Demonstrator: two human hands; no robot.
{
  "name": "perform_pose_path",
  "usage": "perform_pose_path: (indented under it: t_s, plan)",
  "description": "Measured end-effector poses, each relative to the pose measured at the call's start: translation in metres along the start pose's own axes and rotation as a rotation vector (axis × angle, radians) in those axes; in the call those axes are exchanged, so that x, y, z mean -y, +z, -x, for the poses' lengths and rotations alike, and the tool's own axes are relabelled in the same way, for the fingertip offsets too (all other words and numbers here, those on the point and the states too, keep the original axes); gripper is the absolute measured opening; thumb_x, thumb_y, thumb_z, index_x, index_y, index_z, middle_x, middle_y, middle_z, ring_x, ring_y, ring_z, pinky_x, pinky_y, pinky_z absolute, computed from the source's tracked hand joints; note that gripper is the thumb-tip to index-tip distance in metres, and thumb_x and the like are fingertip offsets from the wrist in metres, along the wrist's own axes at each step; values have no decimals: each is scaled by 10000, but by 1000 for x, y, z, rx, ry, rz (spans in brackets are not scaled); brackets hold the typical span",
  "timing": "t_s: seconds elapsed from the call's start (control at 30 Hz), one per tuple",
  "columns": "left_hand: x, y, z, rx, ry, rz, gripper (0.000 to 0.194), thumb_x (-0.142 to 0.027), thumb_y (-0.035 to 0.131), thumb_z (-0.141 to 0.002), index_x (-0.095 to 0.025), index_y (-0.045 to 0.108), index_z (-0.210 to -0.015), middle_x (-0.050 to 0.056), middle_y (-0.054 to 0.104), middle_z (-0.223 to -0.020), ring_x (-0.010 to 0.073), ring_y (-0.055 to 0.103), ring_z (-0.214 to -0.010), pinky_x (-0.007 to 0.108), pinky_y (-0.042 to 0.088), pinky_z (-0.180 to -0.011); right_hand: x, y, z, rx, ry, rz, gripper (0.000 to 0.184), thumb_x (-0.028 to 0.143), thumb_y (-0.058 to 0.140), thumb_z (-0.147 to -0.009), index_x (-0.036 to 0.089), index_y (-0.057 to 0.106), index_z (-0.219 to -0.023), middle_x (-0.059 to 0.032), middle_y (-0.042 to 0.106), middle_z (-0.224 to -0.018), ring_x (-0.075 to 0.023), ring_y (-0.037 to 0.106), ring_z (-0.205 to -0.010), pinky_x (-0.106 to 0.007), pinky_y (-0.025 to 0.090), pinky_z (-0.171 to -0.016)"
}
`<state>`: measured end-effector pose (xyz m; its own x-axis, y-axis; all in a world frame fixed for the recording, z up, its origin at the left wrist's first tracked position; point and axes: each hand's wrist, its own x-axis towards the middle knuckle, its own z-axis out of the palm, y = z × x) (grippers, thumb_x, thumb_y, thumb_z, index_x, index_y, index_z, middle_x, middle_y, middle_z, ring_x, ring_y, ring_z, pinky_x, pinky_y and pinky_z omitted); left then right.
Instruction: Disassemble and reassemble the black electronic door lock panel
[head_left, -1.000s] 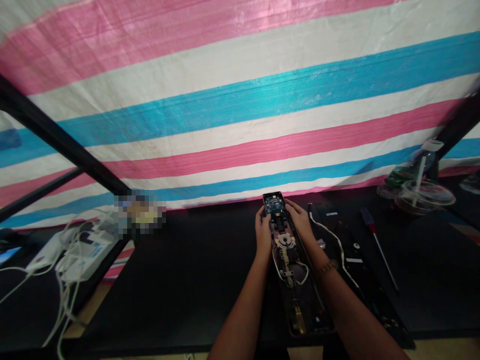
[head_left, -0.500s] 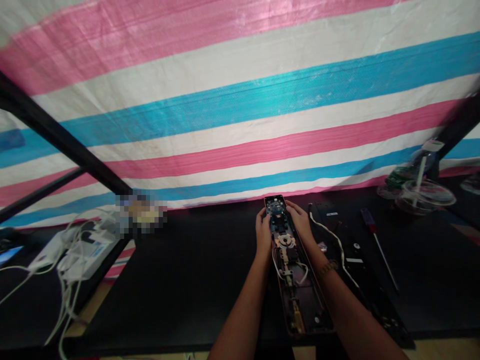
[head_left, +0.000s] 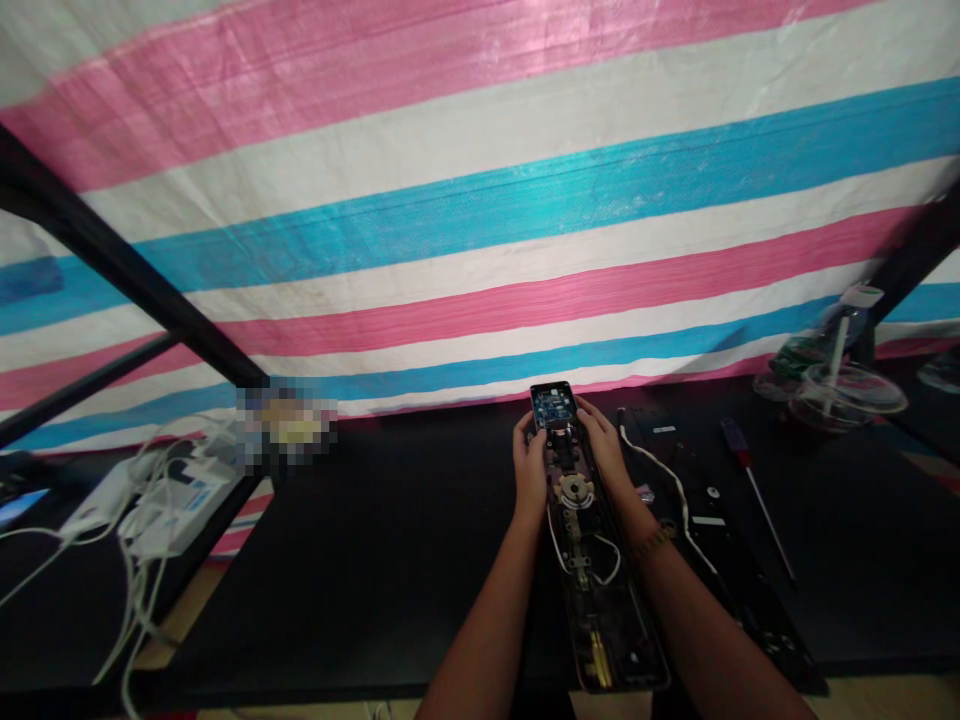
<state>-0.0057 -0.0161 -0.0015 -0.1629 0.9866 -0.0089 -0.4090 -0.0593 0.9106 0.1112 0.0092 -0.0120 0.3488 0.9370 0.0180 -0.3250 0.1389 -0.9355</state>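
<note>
The left hand (head_left: 529, 470) and right hand (head_left: 604, 447) clamp opposite long edges of the long black electronic lock housing (head_left: 611, 620), above the black table (head_left: 375, 600). It appears stiff and fairly heavy: hold the edges, avoiding the exposed blue circuit board (head_left: 553, 407) and thin white wires (head_left: 606, 572).

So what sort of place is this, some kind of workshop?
Probably a makeshift electronics repair bench. A black table stands before a striped tarpaulin, the left hand and right hand hold a circuit board on what looks like an opened electronic door lock, and a screwdriver lies nearby.
</note>
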Motion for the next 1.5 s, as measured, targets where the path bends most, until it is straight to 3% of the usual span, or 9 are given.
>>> perform_pose_path:
  t_s: [0.33, 0.57, 1.07, 1.5]
  plan:
    - [-17, 6, 12, 59, 79, 26, 441, -322, 660, -787, -212, 581, -1207, 69, 691, -1134, 213, 662, -994, 318, 513, -862, 7, 0, 4, 58, -75, -69, 503, 437, 699, -761, 199, 706, -1204, -77, 684, -1284, -282, 594, -1240, -438, 420, -1099]
    - [-17, 7, 13, 110, 95, 86, 481, -338, 679, -786, -222, 543, -1232, 65, 701, -1106, 218, 687, -943, 340, 530, -834, 8, 1, 4, 115, -48, -165, 521, 434, 708, -773, 237, 681, -1254, -29, 648, -1334, -289, 508, -1343, -462, 318, -1178]
    - [-9, 4, 4, 86, 88, 52, 426, -297, 633, -821, -213, 563, -1233, 63, 685, -1158, 196, 664, -981, 303, 512, -833, 1, 0, -3, 92, -4, -126, 542, 444, 708, -771, 222, 673, -1264, -40, 639, -1346, -293, 531, -1321, -464, 314, -1181]
    - [-7, 3, 3, 76, 101, 27, 414, -275, 624, -816, -219, 581, -1224, 56, 670, -1187, 186, 650, -993, 309, 498, -881, 7, 2, 1, 98, 4, -103, 590, 467, 696, -768, 213, 651, -1299, -58, 662, -1312, -301, 571, -1275, -467, 377, -1138]
